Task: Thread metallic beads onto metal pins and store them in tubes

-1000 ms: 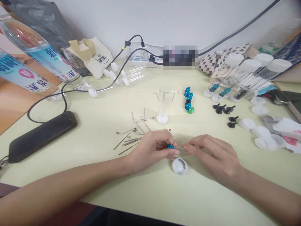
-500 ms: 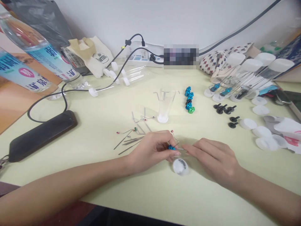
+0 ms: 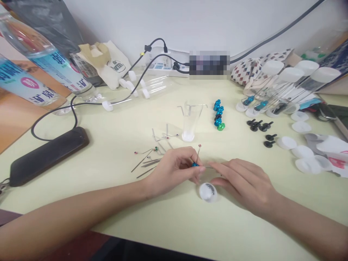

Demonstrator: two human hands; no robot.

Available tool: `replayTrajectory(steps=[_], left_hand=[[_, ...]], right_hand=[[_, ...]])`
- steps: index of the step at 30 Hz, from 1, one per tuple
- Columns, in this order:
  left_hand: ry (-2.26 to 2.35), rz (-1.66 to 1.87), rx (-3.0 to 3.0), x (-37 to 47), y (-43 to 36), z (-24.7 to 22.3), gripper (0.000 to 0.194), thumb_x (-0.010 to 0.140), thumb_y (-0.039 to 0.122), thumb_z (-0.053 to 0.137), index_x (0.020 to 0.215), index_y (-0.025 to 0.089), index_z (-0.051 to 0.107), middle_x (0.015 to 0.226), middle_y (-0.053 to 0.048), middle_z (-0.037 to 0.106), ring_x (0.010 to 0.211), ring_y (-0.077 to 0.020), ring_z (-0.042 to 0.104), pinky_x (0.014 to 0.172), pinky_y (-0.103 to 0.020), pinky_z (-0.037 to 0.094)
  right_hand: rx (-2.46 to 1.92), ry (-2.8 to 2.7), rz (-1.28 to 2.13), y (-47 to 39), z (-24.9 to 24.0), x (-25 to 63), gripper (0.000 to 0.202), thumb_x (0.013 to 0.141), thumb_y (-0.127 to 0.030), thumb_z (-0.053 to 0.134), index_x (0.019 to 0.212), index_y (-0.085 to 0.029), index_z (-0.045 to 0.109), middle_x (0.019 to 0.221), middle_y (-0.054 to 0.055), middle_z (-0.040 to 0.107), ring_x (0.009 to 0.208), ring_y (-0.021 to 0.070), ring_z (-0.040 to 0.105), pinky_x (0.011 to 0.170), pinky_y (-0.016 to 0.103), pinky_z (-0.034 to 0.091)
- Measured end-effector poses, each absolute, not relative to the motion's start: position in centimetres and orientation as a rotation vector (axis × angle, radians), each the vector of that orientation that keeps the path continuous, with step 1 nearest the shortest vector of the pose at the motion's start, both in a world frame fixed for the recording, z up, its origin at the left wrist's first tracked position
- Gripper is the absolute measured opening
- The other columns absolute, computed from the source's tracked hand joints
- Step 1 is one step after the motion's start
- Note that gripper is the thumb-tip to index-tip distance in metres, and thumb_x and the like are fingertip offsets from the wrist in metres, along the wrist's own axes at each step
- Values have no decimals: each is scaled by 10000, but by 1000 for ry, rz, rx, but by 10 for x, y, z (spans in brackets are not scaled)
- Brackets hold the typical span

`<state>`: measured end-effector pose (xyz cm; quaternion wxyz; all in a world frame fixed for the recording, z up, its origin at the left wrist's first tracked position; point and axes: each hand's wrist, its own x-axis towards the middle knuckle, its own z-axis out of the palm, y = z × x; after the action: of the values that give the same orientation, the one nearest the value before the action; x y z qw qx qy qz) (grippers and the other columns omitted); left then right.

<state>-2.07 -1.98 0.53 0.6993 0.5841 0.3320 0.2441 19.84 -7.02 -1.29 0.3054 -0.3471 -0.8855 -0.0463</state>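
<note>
Fingers of the left hand (image 3: 175, 166) pinch a blue connector (image 3: 194, 165) beyond the white cap (image 3: 207, 192); the right hand (image 3: 246, 183), thumb and fingers parted, meets a thin rod (image 3: 208, 167).

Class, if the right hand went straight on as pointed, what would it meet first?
For the right hand, first the thin rod, at its fingers; then, probably, the left hand holding the blue piece. Depth is unclear, so rod and fingers may touch.

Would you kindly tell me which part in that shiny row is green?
The green part, at the near end; the other parts are blue or black.
</note>
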Motion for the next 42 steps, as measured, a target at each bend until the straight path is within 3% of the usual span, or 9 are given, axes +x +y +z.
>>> replayTrajectory(steps=[5, 12, 22, 26, 30, 36, 42], left_hand=[[745, 553, 1268, -20, -18, 6, 108, 819, 205, 657, 815, 101, 627, 701, -1, 589, 670, -138, 662, 699, -319, 590], [777, 522, 1309, -20, -19, 6, 131, 798, 229, 684, 778, 119, 616, 688, 13, 585, 652, -134, 673, 678, -279, 575], [757, 534, 1352, -21, -19, 5, 129, 803, 242, 672, 810, 121, 629, 782, -12, 590, 699, -136, 650, 700, -306, 580], [756, 556, 1391, -20, -21, 4, 119, 820, 238, 647, 822, 120, 638, 789, -10, 565, 686, -130, 652, 690, -298, 575], [774, 554, 1454, -21, -22, 3, 135, 831, 260, 633, 829, 126, 653, 804, -19, 559, 703, -129, 639, 682, -278, 565], [765, 510, 1558, -22, -23, 6, 149, 831, 275, 630, 796, 136, 670, 804, -40, 598, 705, -125, 606, 625, -234, 540], [778, 543, 1348, -20, -19, 7, 157, 797, 278, 677, 789, 124, 645, 733, -12, 584, 677, -141, 649, 674, -291, 569]], right_hand=[[-900, -2379, -160, -72, -13, 200, 451, 825, -44, 629, 1261, -30, 517, 977, 124, 675, 860, 196, 623, 742, 335, 547], [-915, -2395, -121, -75, -16, 205, 455, 866, -56, 584, 1309, -81, 483, 1094, 106, 677, 997, 185, 636, 851, 306, 580], [-862, -2363, 39, -69, -12, 202, 358, 872, -47, 580, 1227, -54, 535, 1080, 133, 681, 953, 160, 656, 856, 274, 578], [-853, -2319, 142, -67, -13, 201, 338, 891, -56, 554, 1227, -79, 530, 1079, 135, 675, 897, 154, 665, 780, 262, 588], [-878, -2316, 167, -67, -13, 202, 310, 912, -80, 523, 1217, -131, 537, 936, 85, 685, 793, 153, 655, 667, 278, 576], [-851, -2350, 46, -69, -15, 201, 257, 885, -60, 543, 1137, -105, 571, 761, 40, 636, 662, 140, 600, 554, 266, 510], [-929, -2287, -25, -70, -16, 199, 306, 869, -96, 588, 1172, -134, 574, 936, 68, 678, 766, 148, 642, 684, 282, 552]])
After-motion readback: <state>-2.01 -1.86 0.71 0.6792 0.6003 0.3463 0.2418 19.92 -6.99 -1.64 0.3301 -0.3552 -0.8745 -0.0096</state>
